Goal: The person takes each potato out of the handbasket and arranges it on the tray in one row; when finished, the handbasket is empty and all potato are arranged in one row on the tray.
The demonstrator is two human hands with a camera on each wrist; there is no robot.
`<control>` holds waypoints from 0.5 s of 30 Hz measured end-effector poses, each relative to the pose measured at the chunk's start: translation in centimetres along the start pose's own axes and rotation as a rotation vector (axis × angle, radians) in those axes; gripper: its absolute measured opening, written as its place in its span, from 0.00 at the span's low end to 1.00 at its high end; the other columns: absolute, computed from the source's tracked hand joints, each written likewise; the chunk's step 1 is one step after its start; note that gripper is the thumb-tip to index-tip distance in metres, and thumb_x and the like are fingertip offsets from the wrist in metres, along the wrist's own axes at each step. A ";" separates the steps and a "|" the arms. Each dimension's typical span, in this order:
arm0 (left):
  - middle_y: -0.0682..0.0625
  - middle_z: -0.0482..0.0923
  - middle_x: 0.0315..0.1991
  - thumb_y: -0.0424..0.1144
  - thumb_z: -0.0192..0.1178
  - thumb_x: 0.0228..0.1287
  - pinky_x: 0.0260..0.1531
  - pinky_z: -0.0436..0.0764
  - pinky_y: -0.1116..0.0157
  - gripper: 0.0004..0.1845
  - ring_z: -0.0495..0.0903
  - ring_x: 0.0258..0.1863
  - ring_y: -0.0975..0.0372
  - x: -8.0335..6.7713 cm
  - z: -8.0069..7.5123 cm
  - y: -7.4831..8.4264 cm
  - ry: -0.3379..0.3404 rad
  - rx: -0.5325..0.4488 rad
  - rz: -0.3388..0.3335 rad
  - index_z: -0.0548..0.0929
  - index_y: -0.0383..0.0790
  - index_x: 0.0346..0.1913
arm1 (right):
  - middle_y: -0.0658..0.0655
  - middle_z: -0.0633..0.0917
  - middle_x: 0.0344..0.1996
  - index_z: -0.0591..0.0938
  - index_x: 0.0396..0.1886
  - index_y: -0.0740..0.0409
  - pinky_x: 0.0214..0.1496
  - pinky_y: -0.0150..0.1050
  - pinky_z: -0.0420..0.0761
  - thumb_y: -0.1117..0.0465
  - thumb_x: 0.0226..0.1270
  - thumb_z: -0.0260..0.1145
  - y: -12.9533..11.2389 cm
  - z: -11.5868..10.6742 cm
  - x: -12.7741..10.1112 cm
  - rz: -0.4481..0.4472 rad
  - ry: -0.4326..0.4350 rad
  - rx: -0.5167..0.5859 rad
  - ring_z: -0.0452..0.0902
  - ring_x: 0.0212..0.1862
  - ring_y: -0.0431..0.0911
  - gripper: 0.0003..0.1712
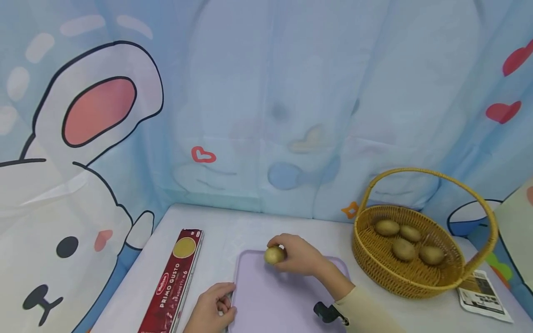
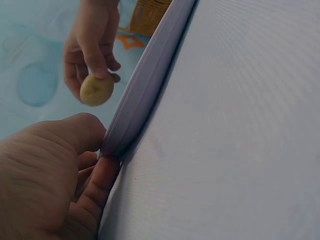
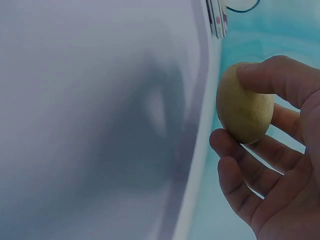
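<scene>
My right hand (image 1: 300, 255) holds a yellowish potato (image 1: 274, 255) over the far part of a lilac tray (image 1: 275, 296). Thumb and fingers grip the potato's sides in the right wrist view, where the tray's smooth surface (image 3: 100, 100) carries a soft shadow. At the tray's left edge, my left hand (image 1: 213, 307) pinches the rim (image 2: 145, 82) between thumb and fingertips. Four-sided and round-cornered, the tray lies on the white table, its near end cut off by the head view.
A wicker basket (image 1: 410, 289) with an arched handle stands at the right, several potatoes (image 1: 403, 249) inside. Beside it lies a white printed packet (image 1: 485, 296). To the left rests a red spaghetti pack (image 1: 172, 282). A patterned blue curtain (image 1: 266, 101) hangs behind the table.
</scene>
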State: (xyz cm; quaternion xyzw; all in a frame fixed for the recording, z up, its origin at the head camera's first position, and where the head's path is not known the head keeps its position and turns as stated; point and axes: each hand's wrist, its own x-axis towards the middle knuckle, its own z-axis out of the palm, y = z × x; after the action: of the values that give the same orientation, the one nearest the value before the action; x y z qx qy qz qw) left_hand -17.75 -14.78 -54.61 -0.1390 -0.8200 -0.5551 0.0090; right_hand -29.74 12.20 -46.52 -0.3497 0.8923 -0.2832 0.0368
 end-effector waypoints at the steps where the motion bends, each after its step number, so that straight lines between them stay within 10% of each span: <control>1: 0.45 0.78 0.45 0.26 0.67 0.53 0.29 0.81 0.70 0.25 0.76 0.30 0.68 0.0 0.0 0.0 0.000 0.000 0.002 0.78 0.25 0.56 | 0.44 0.81 0.46 0.81 0.52 0.52 0.44 0.37 0.76 0.58 0.51 0.74 -0.1 0.3 0.2 0.000 -0.004 -0.006 0.74 0.43 0.39 0.25; 15: 0.43 0.78 0.46 0.26 0.67 0.53 0.28 0.81 0.70 0.24 0.76 0.29 0.69 0.0 -0.2 -0.1 -0.004 -0.006 0.039 0.78 0.24 0.55 | 0.46 0.82 0.46 0.81 0.53 0.53 0.47 0.38 0.76 0.56 0.50 0.75 -1.2 4.4 2.8 -0.041 0.006 -0.050 0.75 0.45 0.39 0.27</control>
State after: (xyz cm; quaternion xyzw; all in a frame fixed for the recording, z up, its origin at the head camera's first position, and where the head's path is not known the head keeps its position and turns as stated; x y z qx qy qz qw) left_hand -17.79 -14.98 -54.61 -0.1559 -0.8157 -0.5568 0.0176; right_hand -29.96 7.61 -49.20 -0.3680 0.8918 -0.2626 0.0197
